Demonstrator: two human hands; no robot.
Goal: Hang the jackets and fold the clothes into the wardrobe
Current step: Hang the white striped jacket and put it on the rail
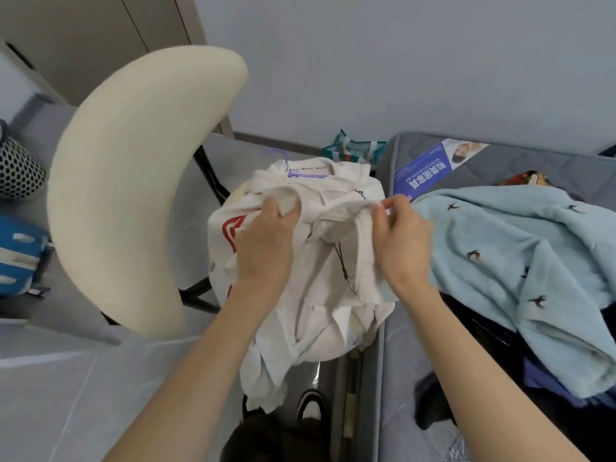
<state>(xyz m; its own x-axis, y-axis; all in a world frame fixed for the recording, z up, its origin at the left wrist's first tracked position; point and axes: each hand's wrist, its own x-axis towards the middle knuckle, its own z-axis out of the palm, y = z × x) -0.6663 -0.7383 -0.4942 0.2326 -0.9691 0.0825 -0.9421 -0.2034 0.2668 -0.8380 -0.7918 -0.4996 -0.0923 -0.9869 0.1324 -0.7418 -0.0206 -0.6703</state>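
Far left edge: a black-and-white spotted thing point(18, 168) with a blue bag point(20, 251) below it, both partly cut off by the frame.
Chair: a cream padded chair back point(133, 181) curves across the left of the view on dark legs. It stands on the grey floor point(66, 378), just beside the jacket.
Left hand: the left hand point(266, 241) grips a bunched fold of the white jacket point(320, 315) near its upper left, with the fingers curled into the cloth.
Jacket: cream-white, with a red print on its left side. It is held up in front of the person, between the chair and the mattress. Its lower part hangs crumpled toward a black-and-white shoe point(311, 405), and a dark zip pull dangles near its middle.
Hanger: a purple hanger point(300, 173) shows at the collar, its hook rising above the cloth. How far it sits inside the jacket cannot be told.
Right hand: the right hand point(401, 241) pinches the jacket's upper right edge between thumb and forefinger, the other fingers loosely curled behind.
Striped bag: a green-and-white striped bag point(353, 150) sits on the floor behind the jacket, near the wall.
Mattress: a grey quilted mattress point(500, 161) fills the right side, with a blue leaflet point(423, 170) lying on it.
Clothes on the mattress: a light blue garment point(520, 255) with small dark bird shapes lies spread out, partly over dark clothes point(483, 345) near the front edge.
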